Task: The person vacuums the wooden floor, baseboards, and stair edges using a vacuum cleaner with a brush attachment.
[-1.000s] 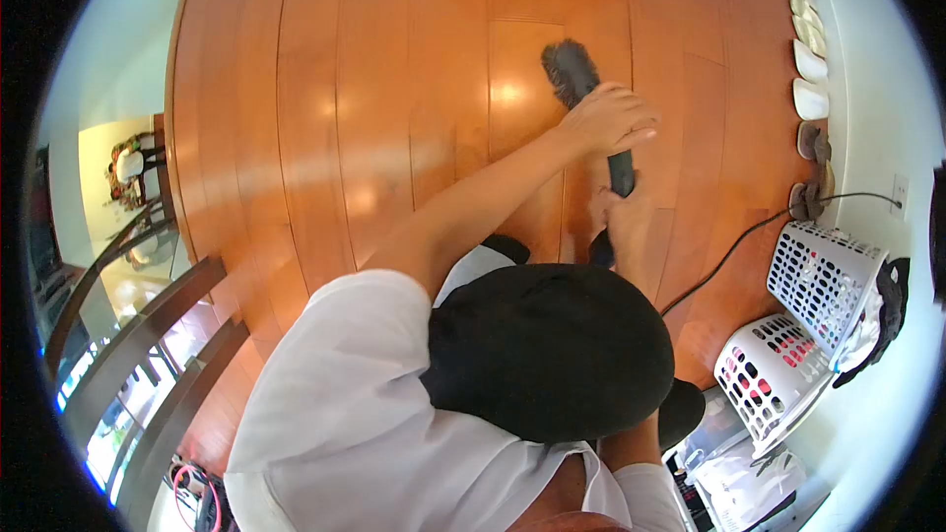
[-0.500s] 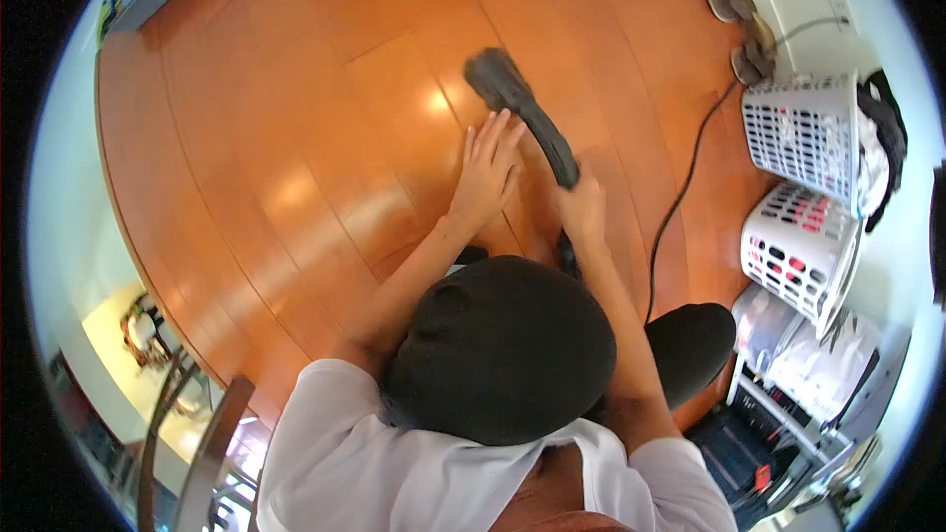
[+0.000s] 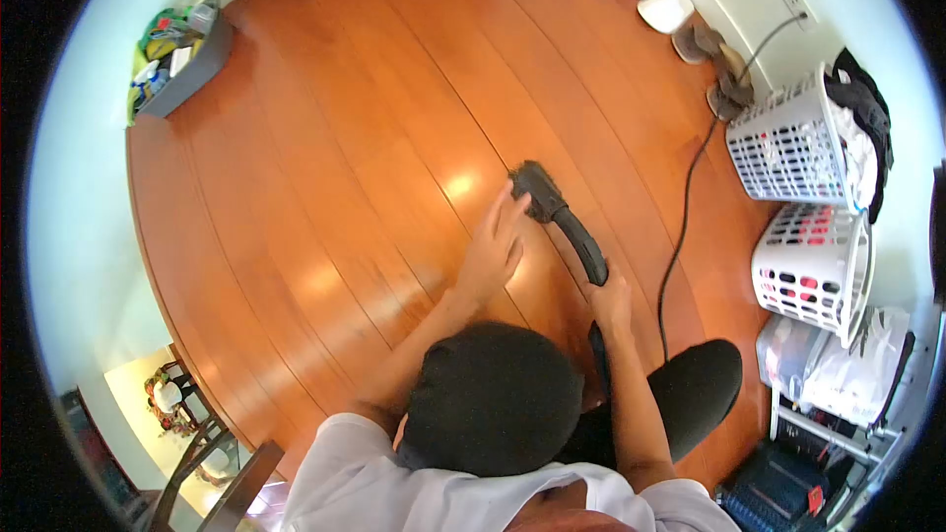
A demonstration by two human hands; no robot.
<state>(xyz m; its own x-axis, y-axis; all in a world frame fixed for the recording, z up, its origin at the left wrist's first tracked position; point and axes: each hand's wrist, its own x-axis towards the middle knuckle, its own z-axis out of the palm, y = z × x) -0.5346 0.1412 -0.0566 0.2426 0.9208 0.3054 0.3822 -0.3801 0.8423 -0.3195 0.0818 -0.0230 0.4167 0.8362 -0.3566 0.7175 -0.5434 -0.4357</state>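
Note:
My right hand (image 3: 612, 301) is wrapped round the curved black handle of a vacuum brush nozzle (image 3: 581, 241). A black length, apparently the hose, runs back from that hand toward my legs. At the far end, the wide bristled brush head (image 3: 537, 192) is over the wooden floor. My left hand (image 3: 496, 244) is open, its fingers stretched out and the fingertips right at the left side of the brush head. Whether they touch it I cannot tell.
A black cord (image 3: 687, 212) runs from the wall outlet (image 3: 797, 6) across the floor to my knee. Two white laundry baskets (image 3: 788, 148) stand at right, with shoes (image 3: 665, 12) along the wall beyond. A grey bin (image 3: 202, 69) of bottles sits far left; a railing (image 3: 232, 488) is lower left.
The brush nozzle and my right hand have come closer to my body. My left fingers have shifted from the nozzle's neck to beside the brush head. The camera view has tilted forward.

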